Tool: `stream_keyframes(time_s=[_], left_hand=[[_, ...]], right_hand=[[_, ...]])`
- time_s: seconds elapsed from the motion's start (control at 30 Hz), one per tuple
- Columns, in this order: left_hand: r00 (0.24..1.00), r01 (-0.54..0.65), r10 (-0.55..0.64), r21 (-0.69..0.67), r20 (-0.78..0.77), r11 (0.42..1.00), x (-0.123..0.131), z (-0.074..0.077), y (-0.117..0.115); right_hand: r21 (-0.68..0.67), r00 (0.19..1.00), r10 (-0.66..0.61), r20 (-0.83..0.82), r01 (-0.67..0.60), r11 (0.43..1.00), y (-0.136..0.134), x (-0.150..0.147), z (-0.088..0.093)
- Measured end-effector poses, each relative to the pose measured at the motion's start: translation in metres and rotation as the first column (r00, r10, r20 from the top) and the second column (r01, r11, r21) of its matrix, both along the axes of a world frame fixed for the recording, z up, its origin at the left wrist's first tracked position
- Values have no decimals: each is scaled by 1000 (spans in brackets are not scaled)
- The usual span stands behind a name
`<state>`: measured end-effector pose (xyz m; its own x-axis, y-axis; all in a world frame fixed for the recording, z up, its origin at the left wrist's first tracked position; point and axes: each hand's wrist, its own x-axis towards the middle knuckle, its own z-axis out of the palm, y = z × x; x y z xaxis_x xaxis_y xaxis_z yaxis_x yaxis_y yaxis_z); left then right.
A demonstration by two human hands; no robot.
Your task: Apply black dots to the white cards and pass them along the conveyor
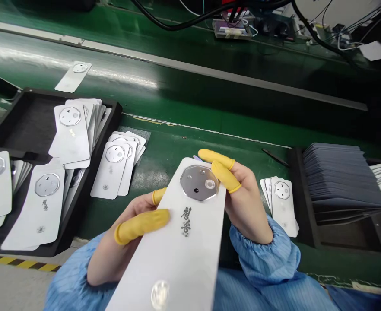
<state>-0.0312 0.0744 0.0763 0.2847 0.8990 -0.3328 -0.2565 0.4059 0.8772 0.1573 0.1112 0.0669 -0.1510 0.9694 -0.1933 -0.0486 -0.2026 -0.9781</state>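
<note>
A white phone back cover fills the lower middle of the view, tilted toward me. It bears a silver octagonal camera plate, dark lettering and a round emblem near its lower end. My left hand, in yellow finger cots, grips the cover's left edge with the thumb on its face. My right hand pinches the upper right corner beside the camera plate, also in yellow finger cots. A bit of lilac film shows behind the top edge. The fingers under the cover are partly hidden.
Left, a black tray carries several fanned stacks of covers. Another stack lies beside it, and a single cover lies farther back. At right are more covers, a dark pen-like stick and a box of grey dividers.
</note>
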Motion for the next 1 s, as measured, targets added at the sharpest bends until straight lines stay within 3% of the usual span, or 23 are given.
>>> stream_keyframes(time_s=[0.1, 0.23, 0.5, 0.73, 0.83, 1.0], left_hand=[[988, 14, -3, -68, 152, 998, 2, 3, 0], [992, -4, 15, -79, 128, 997, 3, -4, 4], [997, -18, 25, -92, 76, 996, 7, -14, 12], [993, -103, 99, 69, 68, 992, 9, -25, 5], [993, -104, 101, 37, 65, 994, 9, -25, 1], [995, -67, 72, -63, 74, 996, 6, -23, 6]], right_hand=[[276, 977, -109, 181, 56, 960, -3, 2, -3], [465, 933, -165, 320, -3, 885, -5, 0, -4], [584, 920, -122, 374, -131, 801, -7, -2, -8], [693, 896, -163, 414, -194, 694, -13, -6, -10], [702, 915, -161, 370, -161, 694, -14, -9, -11], [633, 919, -138, 370, -141, 761, -12, -12, -14]])
